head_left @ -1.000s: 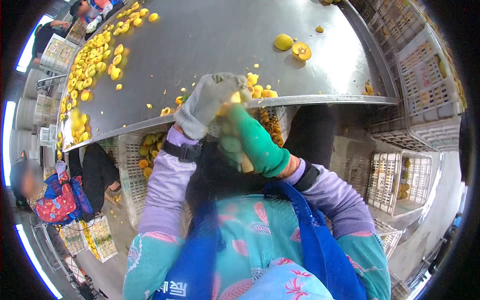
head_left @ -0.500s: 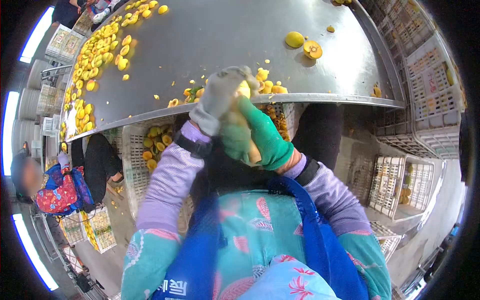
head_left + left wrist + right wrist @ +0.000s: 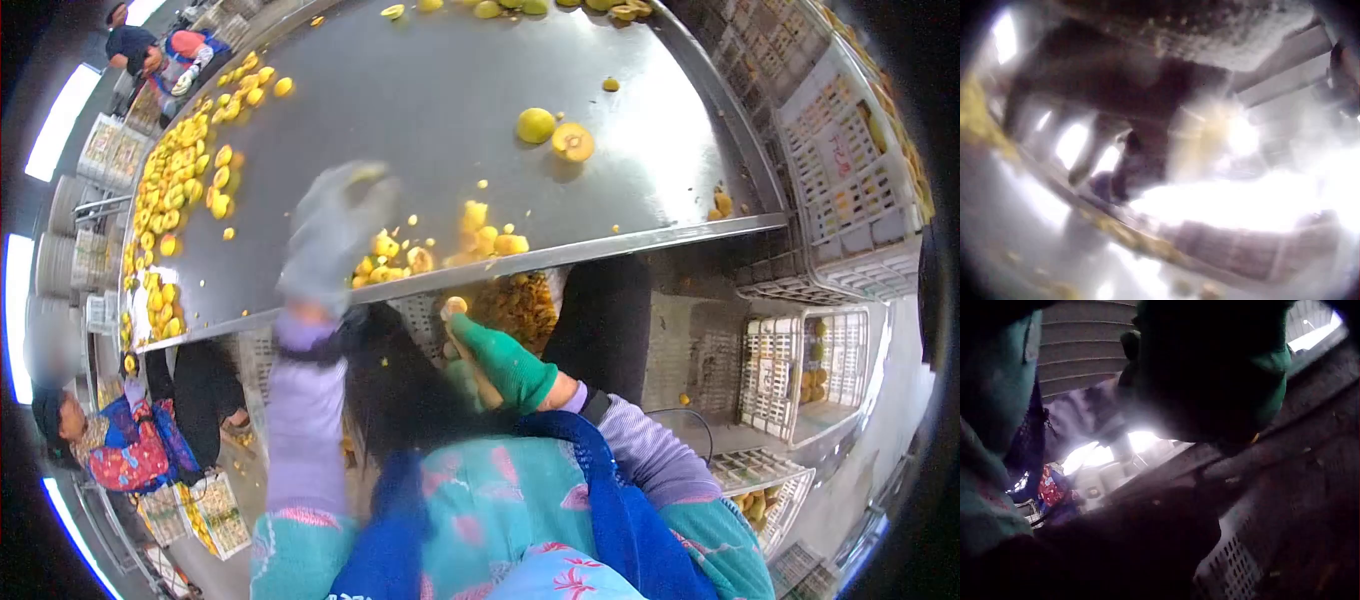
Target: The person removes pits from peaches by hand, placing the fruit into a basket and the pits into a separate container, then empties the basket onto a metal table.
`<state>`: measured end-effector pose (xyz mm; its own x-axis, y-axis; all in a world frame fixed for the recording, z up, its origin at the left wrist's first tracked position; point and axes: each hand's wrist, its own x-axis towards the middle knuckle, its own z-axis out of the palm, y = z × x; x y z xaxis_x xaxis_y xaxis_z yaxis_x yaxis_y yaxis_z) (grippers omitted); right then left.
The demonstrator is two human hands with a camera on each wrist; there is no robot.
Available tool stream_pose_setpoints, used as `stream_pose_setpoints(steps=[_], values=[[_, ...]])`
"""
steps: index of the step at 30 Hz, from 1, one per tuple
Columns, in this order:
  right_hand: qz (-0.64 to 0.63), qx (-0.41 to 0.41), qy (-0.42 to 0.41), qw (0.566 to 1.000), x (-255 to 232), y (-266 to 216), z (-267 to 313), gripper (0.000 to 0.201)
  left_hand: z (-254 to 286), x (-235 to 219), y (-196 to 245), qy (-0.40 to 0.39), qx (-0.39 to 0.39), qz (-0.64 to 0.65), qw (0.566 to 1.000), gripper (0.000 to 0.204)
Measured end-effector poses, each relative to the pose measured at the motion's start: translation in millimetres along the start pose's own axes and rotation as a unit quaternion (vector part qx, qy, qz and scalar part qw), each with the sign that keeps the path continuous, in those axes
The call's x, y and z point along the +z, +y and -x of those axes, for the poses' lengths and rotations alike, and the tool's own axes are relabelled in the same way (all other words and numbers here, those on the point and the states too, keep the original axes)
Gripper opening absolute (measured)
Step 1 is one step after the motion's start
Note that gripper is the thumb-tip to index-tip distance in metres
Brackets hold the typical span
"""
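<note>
My left hand (image 3: 335, 235), in a grey glove, is raised over the near left part of the metal table (image 3: 430, 110) and blurred by motion. A yellowish patch shows at its fingertips, and I cannot tell whether they hold fruit. Below the table's front edge, my right hand (image 3: 505, 365) in a green glove grips a pale wooden handle (image 3: 486, 388); the tool's far end is hidden. Small yellow peach pieces (image 3: 480, 243) lie along the near edge. Farther right sit a whole yellow peach (image 3: 535, 125) and a cut half (image 3: 573, 142) with its brown middle facing up.
Many peach halves (image 3: 175, 185) spread along the table's left side, and more fruit (image 3: 510, 8) lies at the far edge. Brown scraps (image 3: 515, 308) fill a container under the near edge. White crates (image 3: 850, 150) stand at the right. Another person (image 3: 130, 450) sits at the left.
My hands were together over a yellow piece at the table's edge. The left hand has swung left over the table; the right has dropped below the edge, still gripping the handle.
</note>
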<state>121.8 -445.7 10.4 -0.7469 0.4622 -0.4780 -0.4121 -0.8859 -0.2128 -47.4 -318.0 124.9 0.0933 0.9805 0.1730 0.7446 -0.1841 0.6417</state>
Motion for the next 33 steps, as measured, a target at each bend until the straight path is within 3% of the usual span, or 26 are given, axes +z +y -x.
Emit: stream_pose_setpoints(steps=[1,4,6,9,10,11,13,15,17,18,19,20,21,22,24,27,33], values=[[0.025,-0.032,-0.008,0.999,-5,-1,-2,0.055,-30,32,17,-0.016,0.101,-0.053,0.993,0.041],[0.098,-0.118,0.110,0.982,-7,-13,11,0.055,-112,146,35,-0.051,0.344,-0.160,0.924,0.047],[0.146,-0.215,0.162,0.952,-6,-19,23,0.052,-135,209,17,-0.122,0.355,-0.163,0.913,0.046],[0.221,-0.339,0.223,0.887,-8,-39,46,0.045,-158,175,22,-0.297,0.161,-0.140,0.931,0.041],[0.244,-0.370,0.232,0.866,-7,-47,50,0.043,-152,157,7,-0.316,0.056,0.052,0.946,0.038],[0.278,-0.381,0.253,0.845,-2,-59,51,0.036,-142,136,-3,-0.309,-0.054,0.236,0.920,0.035],[0.339,-0.448,0.227,0.796,-1,-72,36,0.030,-88,85,6,-0.275,-0.085,0.461,0.839,0.031],[0.403,-0.432,0.172,0.788,17,-77,28,0.023,-48,67,-12,-0.194,0.061,0.340,0.918,0.032],[0.511,-0.527,0.140,0.665,22,-79,19,0.019,-9,53,-19,-0.146,0.069,0.317,0.935,0.036],[0.569,-0.616,0.130,0.529,12,-78,10,0.018,9,48,-19,-0.140,0.008,0.361,0.922,0.039],[0.575,-0.582,0.127,0.561,2,-73,-1,0.020,21,43,-19,-0.136,-0.050,0.403,0.904,0.041],[0.581,-0.546,0.126,0.591,-7,-68,-13,0.026,27,46,-29,-0.116,-0.025,0.363,0.924,0.043],[0.634,-0.570,0.151,0.500,-6,-61,-19,0.027,34,48,-38,-0.094,-0.001,0.320,0.943,0.044],[0.679,-0.588,0.173,0.404,-3,-53,-25,0.029,41,51,-45,-0.091,-0.010,0.361,0.928,0.046],[0.721,-0.592,0.195,0.302,2,-41,-31,0.030,49,52,-43,-0.087,-0.052,0.430,0.897,0.053],[0.737,-0.573,0.198,0.298,13,-32,-35,0.025,59,48,-32,-0.081,-0.099,0.552,0.824,0.062],[0.641,-0.646,0.178,0.375,39,-14,-31,0.030,72,42,-22,0.007,-0.025,0.493,0.870,0.062]])
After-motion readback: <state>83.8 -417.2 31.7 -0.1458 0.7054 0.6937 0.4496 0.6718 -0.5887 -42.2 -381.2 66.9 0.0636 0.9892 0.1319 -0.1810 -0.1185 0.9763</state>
